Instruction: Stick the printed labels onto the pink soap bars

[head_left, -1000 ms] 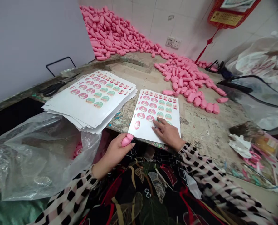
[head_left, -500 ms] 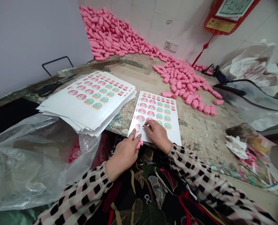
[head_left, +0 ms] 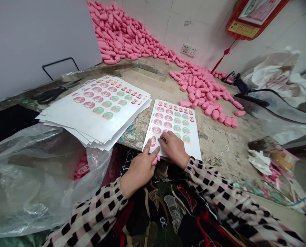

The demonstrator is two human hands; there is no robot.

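My left hand [head_left: 139, 167] rests at the near edge of a sticker sheet [head_left: 177, 151], its index finger and thumb on the paper beside a pink oval sticker [head_left: 153, 141]. A small pink piece [head_left: 156, 160] is tucked under that hand, mostly hidden by the fingers. Over the sheet, my right hand [head_left: 174, 146] is closed in a pinch just right of the oval sticker; what its fingertips hold, if anything, is too small to make out. Rows of pink and green round stickers cover the sheet's upper part.
To the left lies a thick stack of sticker sheets [head_left: 91, 125], with black scissors [head_left: 51, 95] behind it. Pink pieces [head_left: 127, 34] are heaped along the wall and spill rightward. A clear plastic bag [head_left: 39, 185] hangs at the near left; scraps [head_left: 261, 163] lie at right.
The view has shifted slightly. Both hands stay at nearly the same spot on the sheet; my left thumb and index finger are spread a little wider.
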